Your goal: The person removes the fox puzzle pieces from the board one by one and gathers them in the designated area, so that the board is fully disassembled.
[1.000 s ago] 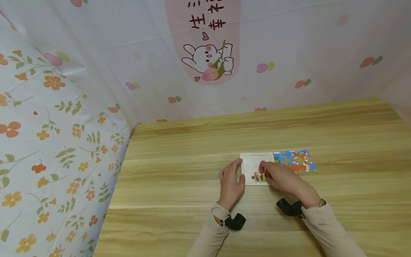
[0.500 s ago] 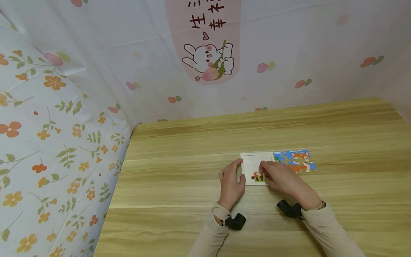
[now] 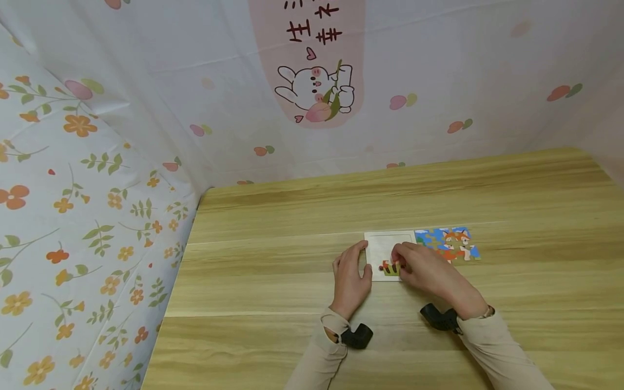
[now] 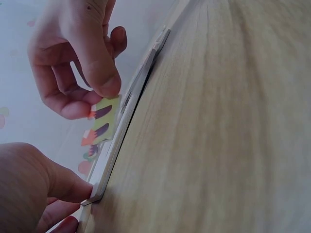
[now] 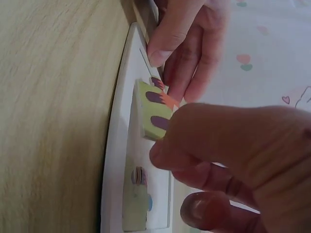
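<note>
Between thumb and fingertips my right hand pinches a puzzle piece, green with dark stripes and orange patches. In the right wrist view the puzzle piece tilts up over the near part of a shallow white puzzle tray. Fingers partly cover it. My left hand rests at the left edge of the puzzle tray, its thumb touching the near corner and its fingers extended along the side. From the left wrist view, the left thumb touches the tray's edge.
Joined puzzle pieces with foxes on a blue ground lie against the tray's right side, partly behind my right hand. All of it is on a wood-grain table. A printed cloth hangs behind the table and along its left side.
My right hand has shifted slightly left with the puzzle piece, which now sits a little further left and shows more of its stripes. My left hand has stayed still.
</note>
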Demonstrator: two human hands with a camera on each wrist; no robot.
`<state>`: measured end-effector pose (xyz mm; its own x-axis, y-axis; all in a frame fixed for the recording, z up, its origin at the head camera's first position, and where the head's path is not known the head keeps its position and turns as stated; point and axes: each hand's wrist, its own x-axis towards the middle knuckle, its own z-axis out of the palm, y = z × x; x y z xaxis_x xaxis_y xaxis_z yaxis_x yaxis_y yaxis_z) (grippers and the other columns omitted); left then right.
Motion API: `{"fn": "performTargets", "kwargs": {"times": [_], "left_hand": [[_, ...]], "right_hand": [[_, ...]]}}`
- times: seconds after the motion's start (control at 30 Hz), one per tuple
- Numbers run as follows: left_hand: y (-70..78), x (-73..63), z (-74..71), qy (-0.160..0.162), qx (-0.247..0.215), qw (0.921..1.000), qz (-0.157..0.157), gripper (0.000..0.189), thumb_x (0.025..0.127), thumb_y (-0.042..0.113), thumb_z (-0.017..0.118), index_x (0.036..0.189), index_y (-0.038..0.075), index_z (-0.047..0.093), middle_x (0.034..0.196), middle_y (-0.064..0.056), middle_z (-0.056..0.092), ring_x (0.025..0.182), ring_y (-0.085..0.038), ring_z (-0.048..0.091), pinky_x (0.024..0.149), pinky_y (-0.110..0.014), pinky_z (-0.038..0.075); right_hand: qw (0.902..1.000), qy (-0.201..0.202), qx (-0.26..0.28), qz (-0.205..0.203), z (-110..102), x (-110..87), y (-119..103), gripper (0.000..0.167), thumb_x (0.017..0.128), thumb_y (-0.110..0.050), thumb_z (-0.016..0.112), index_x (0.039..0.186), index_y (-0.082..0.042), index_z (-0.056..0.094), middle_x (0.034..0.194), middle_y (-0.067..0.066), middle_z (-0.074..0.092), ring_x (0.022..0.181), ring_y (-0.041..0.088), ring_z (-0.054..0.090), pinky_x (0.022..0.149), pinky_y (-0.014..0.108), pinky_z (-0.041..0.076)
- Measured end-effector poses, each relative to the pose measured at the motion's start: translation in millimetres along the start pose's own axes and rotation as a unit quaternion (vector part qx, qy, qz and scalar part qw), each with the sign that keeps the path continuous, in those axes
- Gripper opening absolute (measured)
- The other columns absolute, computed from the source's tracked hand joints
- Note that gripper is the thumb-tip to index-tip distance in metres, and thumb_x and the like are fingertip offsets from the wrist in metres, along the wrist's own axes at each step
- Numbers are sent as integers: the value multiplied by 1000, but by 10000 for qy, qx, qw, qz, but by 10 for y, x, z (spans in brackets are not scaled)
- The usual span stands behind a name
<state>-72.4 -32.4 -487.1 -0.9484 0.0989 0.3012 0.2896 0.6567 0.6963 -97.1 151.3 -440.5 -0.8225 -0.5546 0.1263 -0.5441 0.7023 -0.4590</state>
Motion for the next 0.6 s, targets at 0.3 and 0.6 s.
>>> {"fn": "performTargets", "kwargs": {"times": [0.3,0.6], "left_hand": [[-12,-6,-3,44,-104,9999,7,45,83,-1,60,127,6,53,125,-4,56,118,-21,48,93,-42,29],[0,-7,-11,65,-174,9998,87,45,83,-1,60,127,5,53,125,-4,56,117,-21,48,94,-43,29]], "right_hand": [[9996,255,-117,-15,-79,-100,58,19,68,-4,65,82,-14,58,72,-10,48,58,4,40,53,22,35],[9956,920,109,-127,-185,-378,261,27,62,0,65,83,-15,57,69,-13,45,60,1,41,52,20,36]]}}
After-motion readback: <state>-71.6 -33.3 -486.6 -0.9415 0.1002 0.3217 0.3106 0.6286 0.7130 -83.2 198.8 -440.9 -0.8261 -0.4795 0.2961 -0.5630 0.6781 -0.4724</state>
